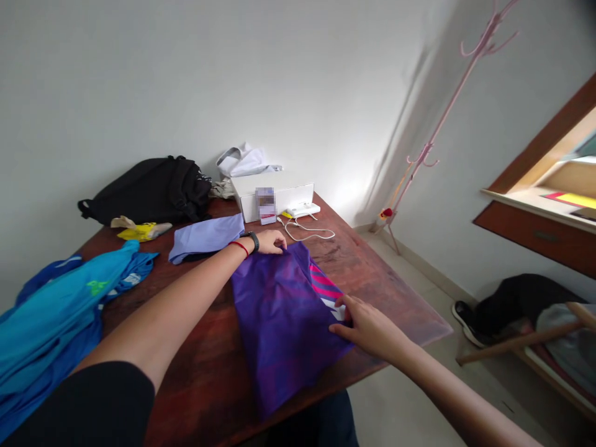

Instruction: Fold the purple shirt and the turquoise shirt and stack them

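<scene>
A purple garment (284,310) with a pink-striped and white part along its right side lies on the dark red wooden table (186,385), partly folded. My left hand (271,241), with a black band and a red string at the wrist, grips the garment's far edge with its fingers curled. At the right side my right hand (356,320) pinches the cloth between thumb and fingers, by the white part. Left of my left hand lies a folded light blue cloth (207,236).
Blue clothes (69,310) lie at the left. Behind are a black backpack (149,186), a yellow packet (142,231), a white box (288,189), a small box (266,214) and a white cable (310,236). A pink coat stand (447,112) is beyond the table's right edge.
</scene>
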Motion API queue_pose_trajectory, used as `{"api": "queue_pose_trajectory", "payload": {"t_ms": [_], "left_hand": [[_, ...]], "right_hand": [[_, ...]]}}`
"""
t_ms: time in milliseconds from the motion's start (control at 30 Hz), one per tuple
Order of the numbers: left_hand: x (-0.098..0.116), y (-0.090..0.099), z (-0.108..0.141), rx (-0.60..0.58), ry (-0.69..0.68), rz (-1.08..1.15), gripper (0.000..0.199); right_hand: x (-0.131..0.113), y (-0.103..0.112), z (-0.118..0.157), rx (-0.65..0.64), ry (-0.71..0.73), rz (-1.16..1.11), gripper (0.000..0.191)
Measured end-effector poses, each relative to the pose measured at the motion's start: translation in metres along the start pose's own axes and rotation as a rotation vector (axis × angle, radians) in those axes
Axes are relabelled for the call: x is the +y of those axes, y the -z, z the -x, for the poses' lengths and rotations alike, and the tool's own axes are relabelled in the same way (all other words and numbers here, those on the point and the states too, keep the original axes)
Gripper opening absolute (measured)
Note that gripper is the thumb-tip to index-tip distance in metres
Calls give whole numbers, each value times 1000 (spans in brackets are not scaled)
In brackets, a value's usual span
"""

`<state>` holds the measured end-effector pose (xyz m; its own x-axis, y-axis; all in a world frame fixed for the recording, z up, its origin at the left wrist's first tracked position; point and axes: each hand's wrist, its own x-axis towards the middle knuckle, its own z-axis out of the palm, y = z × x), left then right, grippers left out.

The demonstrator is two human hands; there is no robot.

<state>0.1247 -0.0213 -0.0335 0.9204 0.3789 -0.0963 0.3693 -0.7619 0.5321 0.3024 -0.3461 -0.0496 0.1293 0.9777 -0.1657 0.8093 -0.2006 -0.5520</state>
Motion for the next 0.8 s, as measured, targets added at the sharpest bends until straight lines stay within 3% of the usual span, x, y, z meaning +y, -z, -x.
{"api": "queue_pose_trajectory", "payload": {"t_ms": [167,367,467,600,700,800], "left_hand": [[-4,3,-7,-6,61,43,19],[-5,4,-11,30,64,164,30],[-4,6,-8,73,58,228,39],[5,9,-13,134,21,273,50],[13,9,-28,174,-16,272,47],[17,2,-47,168,-27,234,36]], "right_hand": [[7,-3,17,-27,-65,102,18],[6,-7,25,21,-26,51,19],[6,-4,29,44,0,-116,23],[13,7,35,-42,-25,-573,33],[21,14,38,-65,-64,-827,38],[31,15,38,-23,-124,-879,43]]}}
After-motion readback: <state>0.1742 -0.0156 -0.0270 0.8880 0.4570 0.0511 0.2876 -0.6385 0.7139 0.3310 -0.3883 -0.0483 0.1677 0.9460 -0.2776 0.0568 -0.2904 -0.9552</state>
